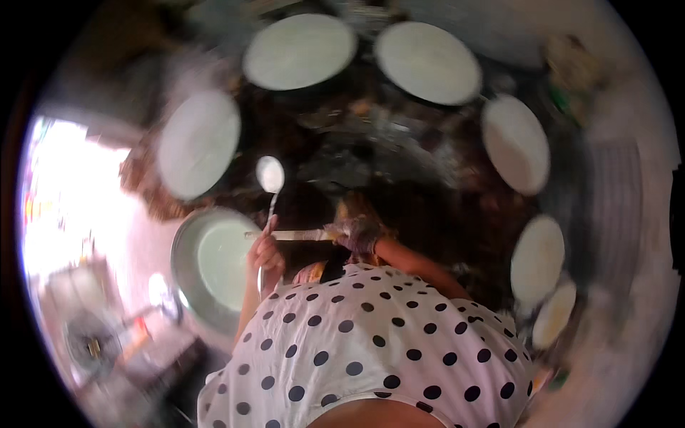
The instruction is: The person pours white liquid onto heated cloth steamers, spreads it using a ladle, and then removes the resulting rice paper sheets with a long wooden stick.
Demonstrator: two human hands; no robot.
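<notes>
My left hand (pixel 266 258) is closed round the thin handle of a ladle (pixel 270 175), whose round bowl points away from me and looks white. A pale flat stick (pixel 300 235) runs sideways from beside my left fingers to my right hand (pixel 359 236). That right hand seems closed on the stick's end, though blur softens its fingers. Just beyond it shows a brownish-yellow bundle (pixel 355 207), perhaps cloth; its kind is unclear. Left of my left hand stands a wide metal basin (pixel 180 267) with pale liquid in it.
Round white-surfaced pans or plates curve around the dark middle, among them one at the left (pixel 198 145), one at the far side (pixel 300 52) and one at the right (pixel 516 145). A standing fan (pixel 91 346) is at the lower left, near a bright opening.
</notes>
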